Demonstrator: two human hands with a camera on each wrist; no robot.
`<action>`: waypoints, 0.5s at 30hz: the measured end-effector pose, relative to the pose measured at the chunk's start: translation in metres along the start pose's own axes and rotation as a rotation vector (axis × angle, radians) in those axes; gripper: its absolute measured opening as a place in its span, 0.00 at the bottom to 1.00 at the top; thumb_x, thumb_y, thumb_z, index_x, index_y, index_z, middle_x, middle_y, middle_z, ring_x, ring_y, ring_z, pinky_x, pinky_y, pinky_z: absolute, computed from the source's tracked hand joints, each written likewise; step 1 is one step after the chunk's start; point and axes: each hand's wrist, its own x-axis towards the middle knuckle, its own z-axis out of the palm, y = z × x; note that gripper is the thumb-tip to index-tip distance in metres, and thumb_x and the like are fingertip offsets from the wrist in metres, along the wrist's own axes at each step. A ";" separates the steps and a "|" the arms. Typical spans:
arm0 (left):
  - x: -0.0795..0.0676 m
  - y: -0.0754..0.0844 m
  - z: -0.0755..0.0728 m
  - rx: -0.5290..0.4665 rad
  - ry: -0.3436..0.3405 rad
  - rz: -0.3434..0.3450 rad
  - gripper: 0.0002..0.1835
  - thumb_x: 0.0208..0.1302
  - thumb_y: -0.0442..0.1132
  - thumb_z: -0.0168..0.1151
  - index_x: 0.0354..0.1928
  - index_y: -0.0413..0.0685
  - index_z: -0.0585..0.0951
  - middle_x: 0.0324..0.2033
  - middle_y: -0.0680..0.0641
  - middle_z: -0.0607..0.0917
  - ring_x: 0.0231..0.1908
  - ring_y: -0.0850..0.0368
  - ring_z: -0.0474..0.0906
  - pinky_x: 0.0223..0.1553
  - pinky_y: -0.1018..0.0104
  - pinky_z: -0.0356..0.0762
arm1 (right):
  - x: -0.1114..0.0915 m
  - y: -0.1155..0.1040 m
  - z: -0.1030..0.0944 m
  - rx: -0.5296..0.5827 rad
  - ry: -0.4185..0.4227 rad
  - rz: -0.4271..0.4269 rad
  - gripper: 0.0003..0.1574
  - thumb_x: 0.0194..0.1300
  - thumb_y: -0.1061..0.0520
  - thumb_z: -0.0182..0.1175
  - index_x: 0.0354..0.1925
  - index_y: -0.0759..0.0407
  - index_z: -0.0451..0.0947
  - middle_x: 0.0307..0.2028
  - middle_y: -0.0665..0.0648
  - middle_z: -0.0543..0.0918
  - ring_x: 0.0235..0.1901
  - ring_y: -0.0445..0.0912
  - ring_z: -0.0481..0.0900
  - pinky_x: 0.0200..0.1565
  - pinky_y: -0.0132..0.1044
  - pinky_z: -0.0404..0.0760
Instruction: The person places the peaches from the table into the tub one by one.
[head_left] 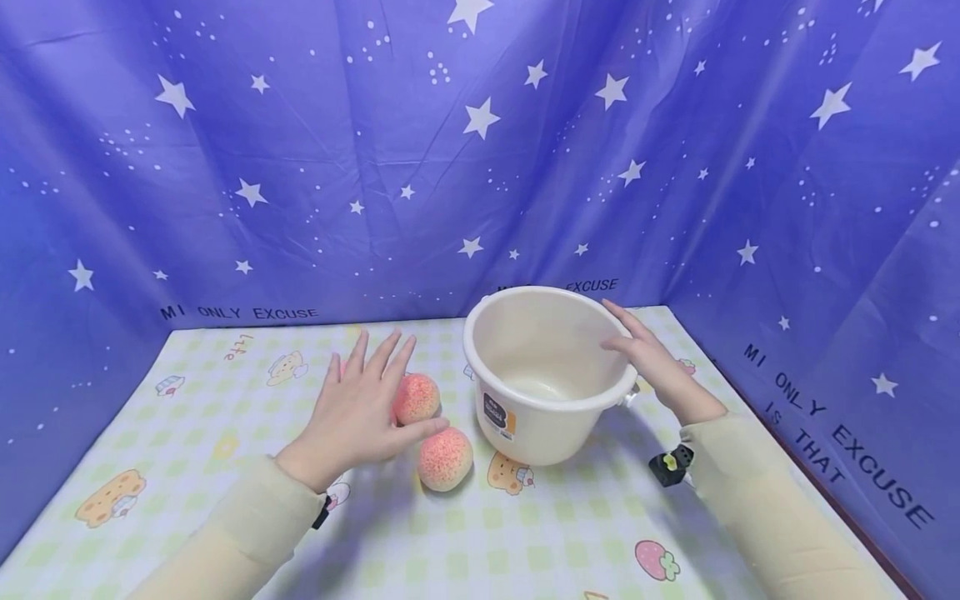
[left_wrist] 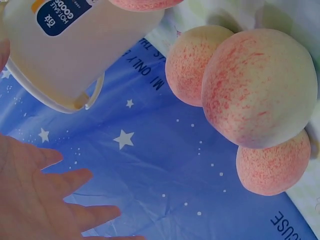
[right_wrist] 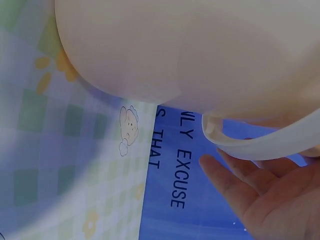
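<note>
A cream plastic bucket (head_left: 551,429) is standing right of centre on a checked tablecloth (head_left: 420,558), its long axis near upright and its mouth facing up and slightly towards the wearer. Its bare inner wall and floor are showing; a dark label (head_left: 495,412) is facing front-left, and a white handle (right_wrist: 280,144) is hanging outside. The right hand (head_left: 663,375) is gripping the bucket's right rim, thumb inside and fingers outside.

Four pink-and-cream peaches (left_wrist: 260,87) are sitting left of the bucket, seen together in the left wrist view; whether they are touching one another is hard to tell. The left hand (head_left: 356,417) is hovering palm down above them, fingers spread and grasping nothing, partly hiding them in the head view. A blue star-printed curtain (head_left: 375,108) is hanging behind.
</note>
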 end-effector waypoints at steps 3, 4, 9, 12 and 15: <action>-0.001 0.002 0.001 -0.002 -0.010 0.000 0.59 0.53 0.80 0.53 0.79 0.52 0.51 0.78 0.43 0.52 0.76 0.32 0.41 0.70 0.27 0.44 | 0.000 0.001 0.001 0.033 0.008 0.001 0.51 0.65 0.61 0.50 0.80 0.48 0.39 0.79 0.65 0.41 0.73 0.67 0.51 0.70 0.61 0.56; -0.001 0.002 0.001 -0.005 -0.010 0.002 0.59 0.53 0.80 0.53 0.79 0.52 0.51 0.78 0.43 0.53 0.76 0.32 0.41 0.70 0.27 0.45 | 0.000 0.001 0.002 0.038 0.011 0.003 0.52 0.64 0.62 0.50 0.80 0.48 0.39 0.79 0.65 0.41 0.73 0.66 0.52 0.68 0.58 0.59; -0.001 0.003 0.005 0.005 0.004 0.023 0.59 0.52 0.80 0.53 0.78 0.52 0.53 0.77 0.43 0.55 0.75 0.32 0.46 0.69 0.28 0.50 | -0.001 0.003 0.003 0.058 0.020 0.005 0.54 0.60 0.64 0.48 0.80 0.48 0.39 0.78 0.65 0.42 0.71 0.63 0.56 0.57 0.41 0.69; -0.002 0.004 0.008 -0.003 0.016 0.034 0.59 0.52 0.80 0.54 0.78 0.51 0.54 0.77 0.42 0.56 0.75 0.31 0.48 0.68 0.29 0.52 | 0.000 0.003 0.003 0.069 0.015 0.002 0.56 0.57 0.65 0.48 0.80 0.48 0.39 0.78 0.65 0.42 0.70 0.63 0.58 0.52 0.35 0.70; -0.002 0.005 0.011 -0.022 0.022 0.044 0.58 0.53 0.78 0.55 0.78 0.50 0.55 0.76 0.42 0.57 0.75 0.31 0.48 0.67 0.28 0.55 | 0.000 0.003 0.003 0.074 0.010 0.007 0.57 0.56 0.66 0.48 0.80 0.48 0.39 0.78 0.66 0.43 0.69 0.63 0.59 0.49 0.34 0.72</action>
